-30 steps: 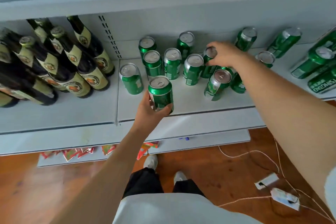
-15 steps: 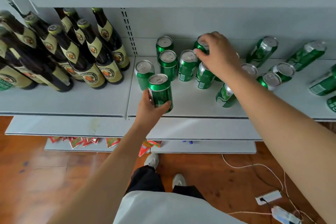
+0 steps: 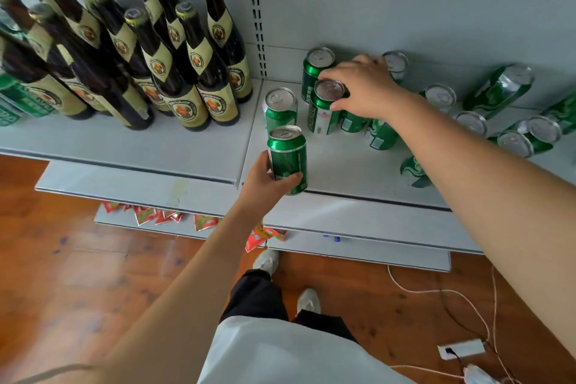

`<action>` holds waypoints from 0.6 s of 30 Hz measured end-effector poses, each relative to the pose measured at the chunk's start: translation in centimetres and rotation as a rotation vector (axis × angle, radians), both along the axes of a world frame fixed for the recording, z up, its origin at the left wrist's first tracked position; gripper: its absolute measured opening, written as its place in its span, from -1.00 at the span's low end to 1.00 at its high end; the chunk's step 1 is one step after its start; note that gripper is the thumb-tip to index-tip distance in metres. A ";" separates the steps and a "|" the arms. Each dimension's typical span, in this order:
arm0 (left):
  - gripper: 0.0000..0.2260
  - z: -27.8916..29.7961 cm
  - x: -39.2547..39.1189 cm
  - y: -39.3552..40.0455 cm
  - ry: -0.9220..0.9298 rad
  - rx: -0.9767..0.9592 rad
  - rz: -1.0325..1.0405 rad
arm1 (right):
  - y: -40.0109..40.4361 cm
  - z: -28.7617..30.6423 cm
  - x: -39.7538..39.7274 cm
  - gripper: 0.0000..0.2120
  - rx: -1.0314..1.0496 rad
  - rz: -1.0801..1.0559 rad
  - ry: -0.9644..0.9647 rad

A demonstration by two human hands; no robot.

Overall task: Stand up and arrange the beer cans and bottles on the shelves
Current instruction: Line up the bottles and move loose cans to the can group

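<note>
Left hand [image 3: 265, 179] wrapping round upright green metal beer can [image 3: 288, 159] at front edge of grey metal shelf [image 3: 193, 150]. Right hand [image 3: 361, 89] pinching top of second standing green can [image 3: 325, 109], mid-shelf. Fallen green cans [image 3: 526, 137] lying sideways toward right end, nearer right hand.

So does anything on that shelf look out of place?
Yes. On the shelf, several green cans at the right lie tipped over rather than upright, and one near the front edge also lies on its side.
</note>
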State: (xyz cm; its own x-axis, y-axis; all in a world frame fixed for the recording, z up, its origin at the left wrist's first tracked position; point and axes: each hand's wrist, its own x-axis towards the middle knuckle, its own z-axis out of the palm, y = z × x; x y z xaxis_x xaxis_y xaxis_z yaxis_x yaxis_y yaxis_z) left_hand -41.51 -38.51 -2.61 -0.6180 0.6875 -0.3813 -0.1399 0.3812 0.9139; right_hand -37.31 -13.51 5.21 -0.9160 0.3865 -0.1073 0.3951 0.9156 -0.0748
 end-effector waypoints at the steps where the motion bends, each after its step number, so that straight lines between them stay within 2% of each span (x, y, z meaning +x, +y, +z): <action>1: -0.59 0.0 -0.1 0.0 -0.003 -0.002 0.000 | 0.0 0.1 0.1 -0.39 -0.004 0.004 -0.005; 4: -0.58 0.0 -0.2 -0.3 -0.025 -0.001 -0.003 | -0.5 0.1 0.1 -0.38 -0.018 -0.002 -0.045; 6: -0.58 0.1 -0.3 -0.5 -0.029 -0.008 -0.018 | -0.9 -0.1 0.0 -0.29 0.032 -0.015 -0.061; 9: -0.59 0.6 -0.4 -0.9 -0.037 -0.001 -0.039 | -1.4 -0.3 -0.1 -0.13 0.163 0.005 -0.017; 11: -0.60 1.0 -0.4 -1.5 -0.050 0.003 -0.031 | -2.1 -0.7 -0.1 -0.14 0.190 0.058 0.024; 13: -0.62 1.2 -0.5 -2.3 -0.078 0.010 0.002 | -3.2 -1.4 0.1 -0.20 0.104 0.101 0.033; 16: -0.65 1.3 -0.9 -3.8 -0.116 0.045 0.065 | -5.2 -2.6 0.7 -0.25 -0.150 0.064 0.058; 18: -0.66 1.5 -1.2 -5.2 -0.167 0.062 0.104 | -6.2 -2.6 1.4 -0.30 -0.254 -0.035 0.176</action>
